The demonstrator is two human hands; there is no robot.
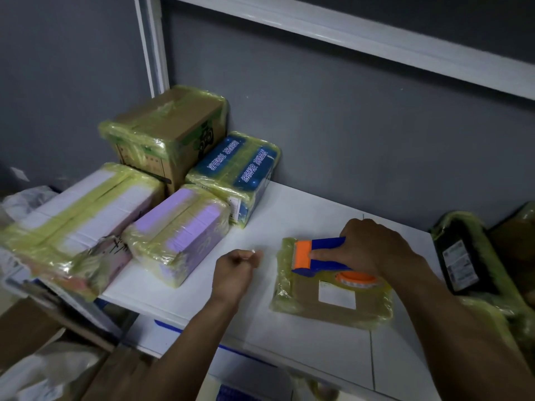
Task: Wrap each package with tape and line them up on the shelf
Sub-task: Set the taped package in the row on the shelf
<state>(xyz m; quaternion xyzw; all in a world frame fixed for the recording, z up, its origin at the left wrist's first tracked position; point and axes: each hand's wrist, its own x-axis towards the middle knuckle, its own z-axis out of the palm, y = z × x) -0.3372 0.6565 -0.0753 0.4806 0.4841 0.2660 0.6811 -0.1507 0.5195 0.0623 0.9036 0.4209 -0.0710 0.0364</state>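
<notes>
Four taped packages (179, 230) crowd the left of the shelf (304, 215) while the right hand (373, 244), fingers wrapped round the tape dispenser (321, 253), presses it onto the flat brown package (333, 305) mid-shelf, likely laying tape, the left hand (234, 270) fisted empty alongside.

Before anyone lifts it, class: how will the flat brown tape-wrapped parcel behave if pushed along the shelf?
The flat brown parcel in glossy yellow-green tape lies low and wide: unlikely to tip or roll. Shiny wrap on smooth white shelf probably slides easily.
</notes>
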